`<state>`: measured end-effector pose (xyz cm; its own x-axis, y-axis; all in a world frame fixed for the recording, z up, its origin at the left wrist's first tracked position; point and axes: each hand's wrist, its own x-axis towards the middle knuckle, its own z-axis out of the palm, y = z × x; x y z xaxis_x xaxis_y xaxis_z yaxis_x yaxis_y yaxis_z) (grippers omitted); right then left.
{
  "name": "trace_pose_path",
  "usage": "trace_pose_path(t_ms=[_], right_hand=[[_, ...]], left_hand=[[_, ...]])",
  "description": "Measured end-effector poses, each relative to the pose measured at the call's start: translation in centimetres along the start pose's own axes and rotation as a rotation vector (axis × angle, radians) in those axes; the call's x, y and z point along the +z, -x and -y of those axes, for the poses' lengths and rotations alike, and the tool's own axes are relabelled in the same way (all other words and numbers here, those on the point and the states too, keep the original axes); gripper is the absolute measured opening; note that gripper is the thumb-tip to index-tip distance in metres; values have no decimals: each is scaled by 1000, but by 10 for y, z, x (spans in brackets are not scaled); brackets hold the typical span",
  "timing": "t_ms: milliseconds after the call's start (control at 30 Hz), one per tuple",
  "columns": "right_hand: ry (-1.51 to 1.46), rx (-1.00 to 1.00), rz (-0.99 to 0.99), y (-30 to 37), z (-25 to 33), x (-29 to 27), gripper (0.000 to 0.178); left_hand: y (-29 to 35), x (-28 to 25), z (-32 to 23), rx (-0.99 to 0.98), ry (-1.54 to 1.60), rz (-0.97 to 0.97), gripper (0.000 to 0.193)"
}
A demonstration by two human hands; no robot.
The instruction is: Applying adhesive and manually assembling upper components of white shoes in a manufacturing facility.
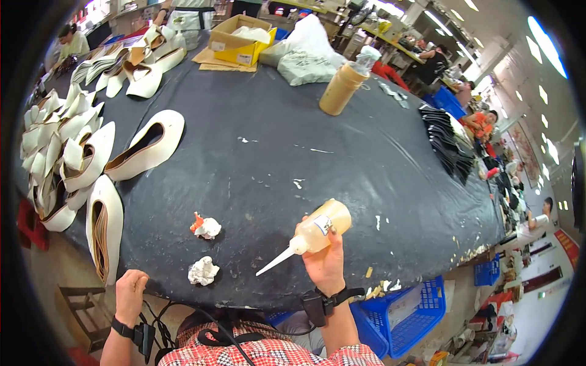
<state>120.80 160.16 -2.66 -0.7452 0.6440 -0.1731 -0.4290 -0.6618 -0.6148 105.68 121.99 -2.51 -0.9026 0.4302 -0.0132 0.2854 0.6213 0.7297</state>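
Note:
My right hand (325, 259) is wrapped round a translucent squeeze bottle (329, 221) with a pale yellowish content. The bottle is tilted, its long white nozzle (276, 261) pointing down and left above the dark tabletop. My left hand (130, 297) is curled closed at the table's near left edge, with nothing showing between its fingers. Just above it lies a narrow white shoe upper (96, 213) with a brown lining. Two crumpled white wads, one with an orange bit (207, 227) and a plain one (202, 271), lie on the table between my hands.
White shoe uppers (49, 140) are heaped along the left side of the black-covered table (244, 177). Toward the back stand a yellow box (238, 46), plastic bags (305, 58) and a tan container (342, 90). Black pieces (445, 143) lie right; blue baskets (400, 317) stand below.

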Motion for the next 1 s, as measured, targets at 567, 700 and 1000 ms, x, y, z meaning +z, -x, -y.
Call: trace_pose_path(t_ms=[567, 700, 1000], right_hand=[[-32, -224, -80, 112, -14, 2, 44], [-55, -264, -151, 127, 1, -7, 50], [27, -199, -81, 90, 14, -27, 53]], left_hand=[[16, -43, 28, 461, -241, 372, 14], [19, -49, 26, 455, -388, 459, 35], [20, -42, 14, 321, -134, 187, 26]])
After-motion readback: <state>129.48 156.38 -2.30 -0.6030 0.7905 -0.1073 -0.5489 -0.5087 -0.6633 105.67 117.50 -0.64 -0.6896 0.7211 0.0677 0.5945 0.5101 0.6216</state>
